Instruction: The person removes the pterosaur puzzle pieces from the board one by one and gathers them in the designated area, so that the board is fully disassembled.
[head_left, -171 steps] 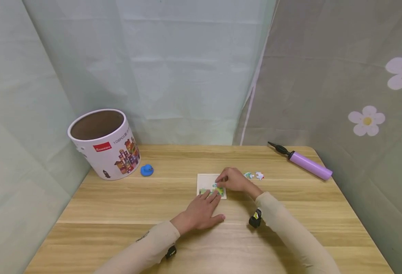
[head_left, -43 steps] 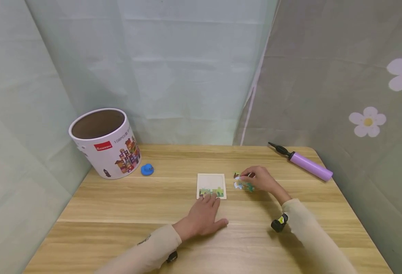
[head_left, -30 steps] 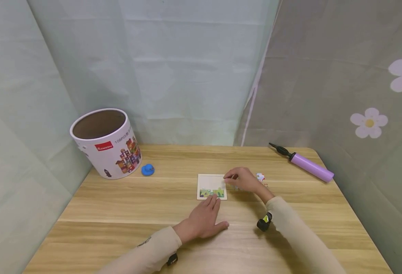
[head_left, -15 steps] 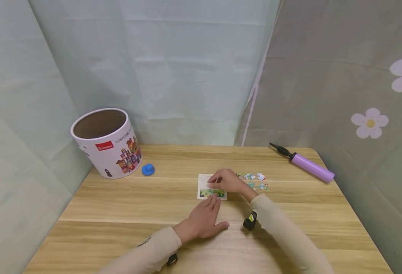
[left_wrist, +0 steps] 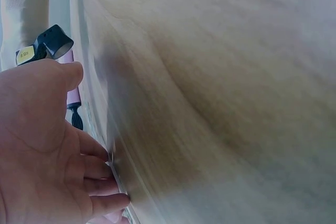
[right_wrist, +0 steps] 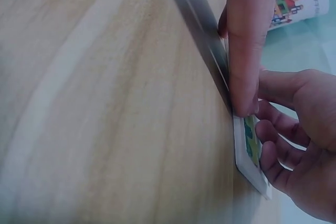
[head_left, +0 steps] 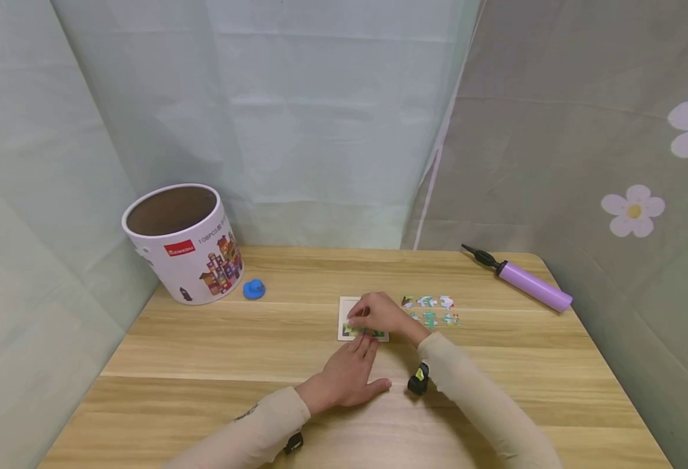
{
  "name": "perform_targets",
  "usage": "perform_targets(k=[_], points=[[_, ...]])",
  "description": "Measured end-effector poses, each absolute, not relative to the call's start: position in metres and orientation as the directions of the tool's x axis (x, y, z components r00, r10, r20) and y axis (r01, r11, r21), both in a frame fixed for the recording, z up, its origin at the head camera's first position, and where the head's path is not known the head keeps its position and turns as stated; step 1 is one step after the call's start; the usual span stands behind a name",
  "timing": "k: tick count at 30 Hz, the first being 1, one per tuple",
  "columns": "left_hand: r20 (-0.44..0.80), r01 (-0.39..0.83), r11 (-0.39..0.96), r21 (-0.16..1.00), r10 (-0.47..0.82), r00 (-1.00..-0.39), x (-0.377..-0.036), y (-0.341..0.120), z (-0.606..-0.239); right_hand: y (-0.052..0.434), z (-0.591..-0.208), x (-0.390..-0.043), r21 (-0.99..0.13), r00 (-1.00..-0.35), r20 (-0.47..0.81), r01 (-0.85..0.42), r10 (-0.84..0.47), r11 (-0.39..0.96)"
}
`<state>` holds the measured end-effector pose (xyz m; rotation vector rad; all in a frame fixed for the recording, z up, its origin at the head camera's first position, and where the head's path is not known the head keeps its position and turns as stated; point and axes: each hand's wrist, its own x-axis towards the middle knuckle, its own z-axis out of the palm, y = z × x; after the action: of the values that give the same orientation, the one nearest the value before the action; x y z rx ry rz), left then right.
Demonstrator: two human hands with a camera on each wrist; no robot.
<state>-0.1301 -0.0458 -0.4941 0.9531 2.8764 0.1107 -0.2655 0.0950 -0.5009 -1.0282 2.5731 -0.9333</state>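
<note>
A small square puzzle board [head_left: 341, 319] lies mid-table, with green picture pieces along its near side. My left hand [head_left: 346, 374] rests flat with fingertips on the board's near edge; the right wrist view shows its finger [right_wrist: 245, 51] pressing the frame [right_wrist: 239, 145]. Over the board, my right hand [head_left: 379, 312] pinches a puzzle piece between thumb and index finger, low at the left part of the tray. That piece is mostly hidden by the fingers. Several loose puzzle pieces [head_left: 430, 318] lie in two rows right of the board.
A white printed bucket [head_left: 180, 267] stands at the back left, with a blue rubber duck [head_left: 254, 289] beside it. A purple hand pump [head_left: 531, 285] lies at the back right. Curtains hang behind the wooden table [head_left: 232, 352].
My right hand has gone from the loose pieces leftward onto the board, bringing a puzzle piece. My left hand, earlier over the lower pieces, has drawn back slightly to the near edge.
</note>
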Motion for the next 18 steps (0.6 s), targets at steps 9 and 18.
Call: perform_targets(k=[9, 18], points=[[-0.109, 0.593, 0.798, 0.107, 0.602, -0.791, -0.13, -0.0462, -0.4891, 0.091, -0.5044, -0.2649, -0.624, -0.748, 0.028, -0.531, -0.664, 0.573], [-0.122, 0.589, 0.8, 0.116, 0.6, -0.791, -0.131, -0.0468, -0.4895, 0.0917, -0.5029, -0.2641, -0.722, -0.778, -0.016, -0.425, -0.628, 0.546]])
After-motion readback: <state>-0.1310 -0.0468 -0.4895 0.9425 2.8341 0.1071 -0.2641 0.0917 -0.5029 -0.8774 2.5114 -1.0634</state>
